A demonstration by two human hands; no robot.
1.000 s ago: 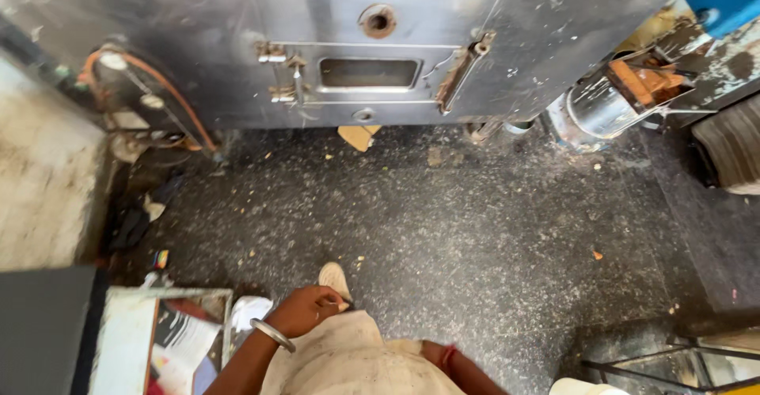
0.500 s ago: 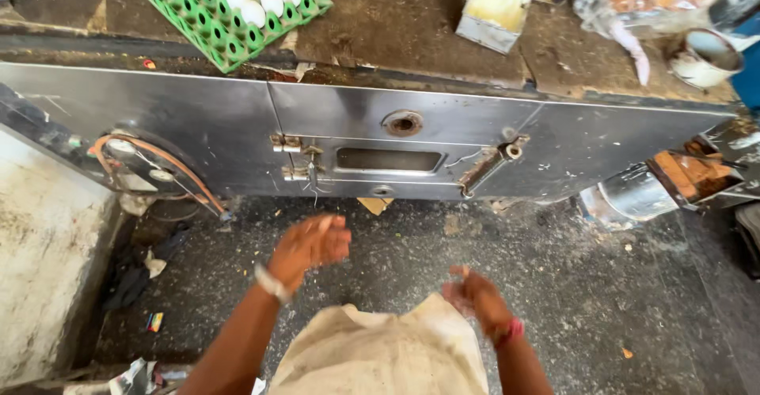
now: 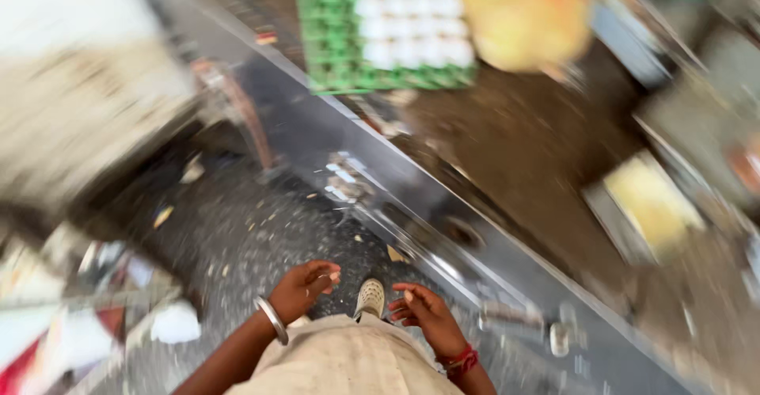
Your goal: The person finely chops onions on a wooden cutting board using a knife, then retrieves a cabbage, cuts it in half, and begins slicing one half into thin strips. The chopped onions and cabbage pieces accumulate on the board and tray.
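Both hands hang empty over the dark speckled floor (image 3: 237, 229): the left hand (image 3: 301, 288) with its fingers loosely curled, the right hand (image 3: 423, 312) with fingers spread, either side of a pale perforated shoe (image 3: 370, 298). Near the counter's far edge sits a green plastic tray of white eggs (image 3: 380, 31); a careless bump could likely tip it. Heavy motion blur smears the counter (image 3: 507, 150) and whatever lies on it.

green egg tray (image 3: 348, 62): square moulded carton, rows of white eggs (image 3: 412, 23) in its cups; on the dark counter, well beyond and above the fingertips. yellow bag-like bundle (image 3: 526, 15): rounded, blurred, just right of the tray. flat yellow-topped box (image 3: 653, 201): rectangular, far right of the fingers. details unreadable through blur.
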